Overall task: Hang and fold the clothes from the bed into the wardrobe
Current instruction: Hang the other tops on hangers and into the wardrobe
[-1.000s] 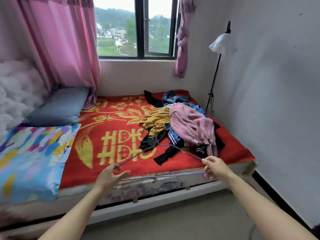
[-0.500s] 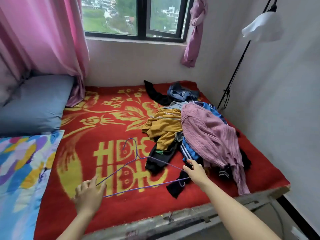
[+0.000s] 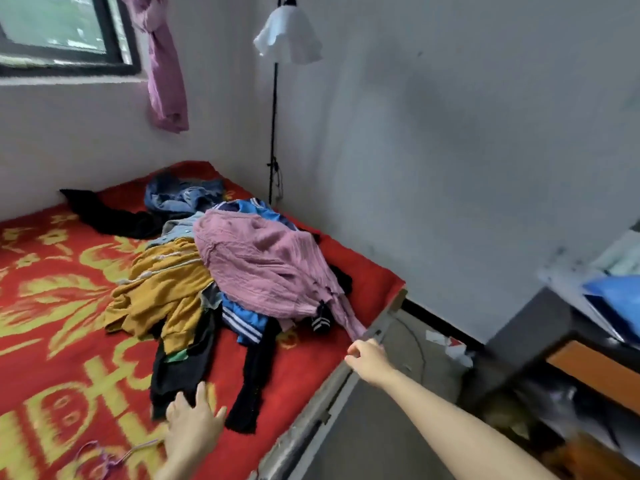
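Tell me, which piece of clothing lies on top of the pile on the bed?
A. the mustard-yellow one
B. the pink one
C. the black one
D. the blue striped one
B: the pink garment is draped across the top of the pile on the bed. It overlaps the edge of the mustard-yellow garment, and the blue striped garment peeks out from under it.

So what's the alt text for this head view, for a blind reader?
A person's right hand is at the sleeve tip of a pink top on a clothes pile on a red bed; grip unclear. The left hand hovers open near a purple hanger lying there.
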A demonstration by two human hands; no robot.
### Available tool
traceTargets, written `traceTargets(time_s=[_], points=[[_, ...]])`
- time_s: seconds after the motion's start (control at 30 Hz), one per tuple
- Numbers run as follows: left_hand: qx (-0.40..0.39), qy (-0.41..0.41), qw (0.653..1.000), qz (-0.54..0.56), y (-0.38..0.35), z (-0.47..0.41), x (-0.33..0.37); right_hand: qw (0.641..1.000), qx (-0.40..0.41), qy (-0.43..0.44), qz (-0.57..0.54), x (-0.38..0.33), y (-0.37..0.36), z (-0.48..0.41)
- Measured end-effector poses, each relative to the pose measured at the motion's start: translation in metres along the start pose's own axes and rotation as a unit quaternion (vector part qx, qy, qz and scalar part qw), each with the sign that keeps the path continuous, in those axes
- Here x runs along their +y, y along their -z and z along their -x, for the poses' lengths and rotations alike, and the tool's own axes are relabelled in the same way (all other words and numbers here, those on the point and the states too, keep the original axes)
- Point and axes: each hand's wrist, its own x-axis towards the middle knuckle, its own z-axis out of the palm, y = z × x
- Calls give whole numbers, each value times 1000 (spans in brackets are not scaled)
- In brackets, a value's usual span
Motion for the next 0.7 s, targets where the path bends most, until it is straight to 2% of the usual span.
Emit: traceTargets(time_s=[0.13,0.2,0.27,0.37,0.43,0.5,0.6,0.7], points=[[-4,-164,985,-61,-25,14,116,990,109,-74,-44,105,56,44],[-36,-238,968,-75,-46,39,175,978,159,-121,-58,164,79,79],[-60,-280,955,-81,-72,67,220,963,203,-161,-70,213,96,116],[-46,-427,896,-113,-127,138,288,925,297,-224,-74,294,117,191],[-83,-456,870,-166,-149,190,316,902,342,-253,-70,332,128,232],[-122,-505,836,-176,-178,252,346,873,386,-290,-63,375,137,279],[-142,-591,772,-184,-208,327,372,835,441,-324,-51,424,146,327],[-162,-630,731,-204,-240,387,393,800,488,-345,-52,459,150,364]])
